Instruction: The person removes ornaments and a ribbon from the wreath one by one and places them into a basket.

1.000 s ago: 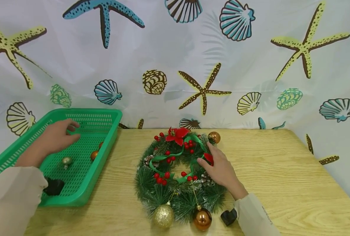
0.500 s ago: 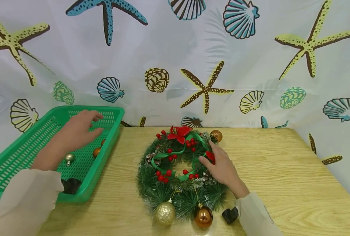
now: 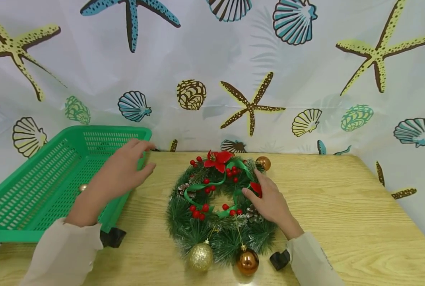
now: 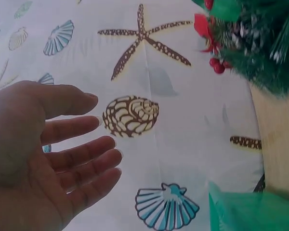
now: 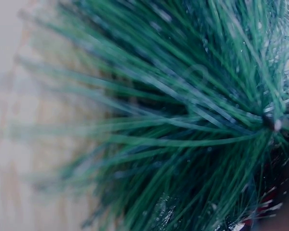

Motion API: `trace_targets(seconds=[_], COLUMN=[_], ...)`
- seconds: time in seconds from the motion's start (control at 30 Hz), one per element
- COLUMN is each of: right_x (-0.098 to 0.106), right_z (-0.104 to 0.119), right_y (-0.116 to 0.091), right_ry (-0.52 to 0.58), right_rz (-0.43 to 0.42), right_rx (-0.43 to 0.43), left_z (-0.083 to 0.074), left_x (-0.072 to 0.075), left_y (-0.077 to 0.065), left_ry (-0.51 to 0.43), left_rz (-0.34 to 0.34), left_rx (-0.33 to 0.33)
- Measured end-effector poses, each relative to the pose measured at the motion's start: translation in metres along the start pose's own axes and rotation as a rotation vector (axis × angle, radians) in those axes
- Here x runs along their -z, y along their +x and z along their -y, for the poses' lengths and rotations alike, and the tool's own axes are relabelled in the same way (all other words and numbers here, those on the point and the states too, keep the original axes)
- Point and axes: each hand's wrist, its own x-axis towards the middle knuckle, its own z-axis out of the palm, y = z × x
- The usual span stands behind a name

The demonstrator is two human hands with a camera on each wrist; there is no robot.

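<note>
A green Christmas wreath with red berries, pine cones and a green ribbon lies on the table. My right hand rests on its right side, thumb spread from the straight fingers; green needles fill the right wrist view. Along its front hang a gold glitter ball and a shiny copper ball. Another copper ball is at its back right. My left hand is over the right rim of the green basket, palm bare and fingers loosely bent in the left wrist view.
A small gold ball lies in the basket, partly behind my left forearm. A white curtain printed with starfish and shells hangs behind the wooden table.
My left hand has moved right across the basket to its right rim, with nothing in it. The right hand stays on the wreath. The head view has shifted slightly.
</note>
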Motion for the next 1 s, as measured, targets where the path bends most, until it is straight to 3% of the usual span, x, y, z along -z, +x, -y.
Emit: trace_targets(seconds=[0.57, 0.73, 1.0], right_x=[0.000, 0.002, 0.000], right_z=[0.000, 0.002, 0.001], right_y=[-0.001, -0.001, -0.001], right_ry=[0.008, 0.007, 0.002], right_rz=[-0.001, 0.001, 0.011], right_rx=[0.005, 0.003, -0.003], left_z=[-0.043, -0.056, -0.069], left_x=[-0.058, -0.071, -0.083], left_y=[-0.022, -0.029, -0.040], left_ry=[-0.088, -0.105, -0.115], left_rz=[-0.052, -0.041, 0.030], left_rx=[-0.073, -0.074, -0.026])
